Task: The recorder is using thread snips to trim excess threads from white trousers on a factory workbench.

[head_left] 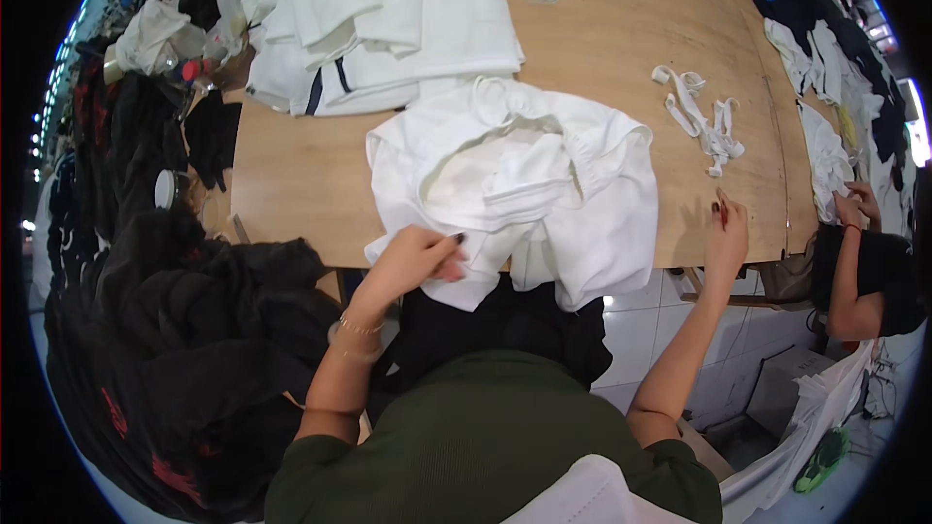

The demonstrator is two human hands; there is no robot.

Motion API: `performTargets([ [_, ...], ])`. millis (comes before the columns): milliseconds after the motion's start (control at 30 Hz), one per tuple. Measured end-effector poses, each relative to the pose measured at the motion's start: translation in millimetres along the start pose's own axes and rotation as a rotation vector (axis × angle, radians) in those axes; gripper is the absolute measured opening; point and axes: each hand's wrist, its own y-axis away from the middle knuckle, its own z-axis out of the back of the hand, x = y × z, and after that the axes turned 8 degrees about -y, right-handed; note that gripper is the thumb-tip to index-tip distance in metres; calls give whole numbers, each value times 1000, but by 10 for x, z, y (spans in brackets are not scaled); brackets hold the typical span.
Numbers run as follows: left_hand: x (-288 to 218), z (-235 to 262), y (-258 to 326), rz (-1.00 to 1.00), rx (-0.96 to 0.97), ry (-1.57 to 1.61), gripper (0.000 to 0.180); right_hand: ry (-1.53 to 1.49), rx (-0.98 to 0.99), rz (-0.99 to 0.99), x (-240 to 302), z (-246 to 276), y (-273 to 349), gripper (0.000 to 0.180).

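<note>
In front of me a white garment with a gathered waist and a drawstring (607, 170) lies on the wooden table, its opening facing up and its lower part hanging over the near edge. It looks like trousers or shorts. My left hand (417, 257) is over its near left side, fingers bent and partly blurred, a dark spot at one fingertip; whether it grips the cloth is unclear. To the right, apart from the garment, my right hand (726, 228) is raised by the table edge. Its fingers are closed around something small and reddish, too small to name.
Folded white garments (388, 39) are stacked at the far left of the table (592, 49). White cords (699, 121) lie loose on the right. Dark clothing (184, 320) is heaped at my left, near a jar (170, 189). Another person's arm (847, 272) handles white cloth at far right.
</note>
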Motion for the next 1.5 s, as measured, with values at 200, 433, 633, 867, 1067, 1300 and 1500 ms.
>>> performTargets([
  [200,-207,211,-123,-329,-965,-350,24,-632,-69,-60,394,-389,110,24],
  [433,38,254,-671,-217,-889,-708,33,-149,306,113,1074,-956,390,43],
  [633,18,587,-734,-237,-626,220,14,-139,286,116,813,-1112,87,25],
  [867,17,773,-599,-479,204,1276,35,-1843,510,-675,762,-750,-326,15],
  [1067,-37,1050,-79,-619,-136,1022,38,-2093,561,-626,581,-205,-538,14],
  [1300,378,1069,-580,-474,-167,1024,30,-1889,555,-705,456,-690,-410,10],
  [1500,418,897,-521,-399,-214,796,21,-1754,737,-645,376,-789,-246,10],
])
